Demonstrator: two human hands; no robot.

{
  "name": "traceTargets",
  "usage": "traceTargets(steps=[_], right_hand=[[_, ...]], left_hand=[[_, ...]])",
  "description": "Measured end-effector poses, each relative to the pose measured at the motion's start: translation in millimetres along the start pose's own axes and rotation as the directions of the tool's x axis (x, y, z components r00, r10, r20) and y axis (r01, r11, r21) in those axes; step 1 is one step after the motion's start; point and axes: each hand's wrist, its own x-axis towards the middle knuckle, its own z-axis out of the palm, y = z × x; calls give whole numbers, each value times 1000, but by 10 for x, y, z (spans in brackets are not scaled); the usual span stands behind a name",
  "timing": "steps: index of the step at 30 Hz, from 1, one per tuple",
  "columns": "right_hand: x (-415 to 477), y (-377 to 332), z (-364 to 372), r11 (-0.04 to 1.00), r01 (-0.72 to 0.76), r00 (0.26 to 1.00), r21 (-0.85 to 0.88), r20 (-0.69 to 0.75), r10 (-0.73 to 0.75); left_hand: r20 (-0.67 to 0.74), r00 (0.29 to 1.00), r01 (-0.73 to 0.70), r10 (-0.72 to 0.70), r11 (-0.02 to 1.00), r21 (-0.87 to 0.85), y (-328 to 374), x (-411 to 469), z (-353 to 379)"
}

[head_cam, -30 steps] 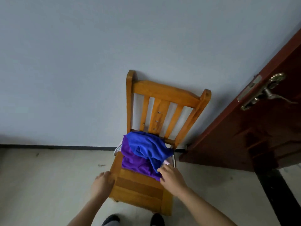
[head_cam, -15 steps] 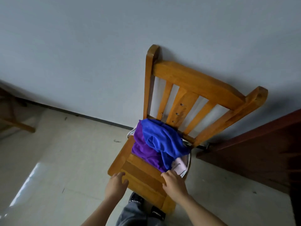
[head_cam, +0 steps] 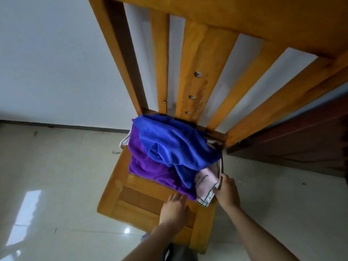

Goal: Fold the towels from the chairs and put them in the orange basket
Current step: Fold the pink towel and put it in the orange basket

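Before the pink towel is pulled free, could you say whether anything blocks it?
Yes: the purple towel and blue towel lie piled on the pink towel; the right hand grips only its exposed corner.

The chair seat (head_cam: 131, 194) is bare wood along its front edge and at its front left corner, so there is room to come in from above or from the open floor (head_cam: 56, 166) on the left. The heap fills the back half: the blue towel (head_cam: 175, 144) on top, the purple towel (head_cam: 145, 166) beneath, and the pink towel (head_cam: 205, 181) spilling over the right edge. The backrest slats (head_cam: 192, 72) rise close behind it, closing the rear. A dark door (head_cam: 301, 138) stands near the back right corner. The left grip (head_cam: 174, 208) rests flat mid-front, while the right grip (head_cam: 227, 191) pinches the pink towel at the right edge
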Motion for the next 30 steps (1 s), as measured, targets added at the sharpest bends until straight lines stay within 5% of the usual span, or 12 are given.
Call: traceTargets(steps=[4, 9, 17, 30], right_hand=[[203, 119, 243, 999, -10, 994, 37, 110, 6], [190, 225, 219, 995, 81, 996, 51, 20, -82], [-259, 220, -483, 901, 245, 968, 357, -141, -207], [-1143, -763, -2151, 839, 367, 928, 402, -90, -363]], left_hand=[[48, 995, -91, 90, 996, 14, 167, 292, 330], [150, 983, -121, 104, 987, 107, 344, 414, 569], [-319, 933, -136, 168, 983, 121, 861, 207, 253], [-400, 909, -197, 116, 966, -168, 1622, -675, -1673]])
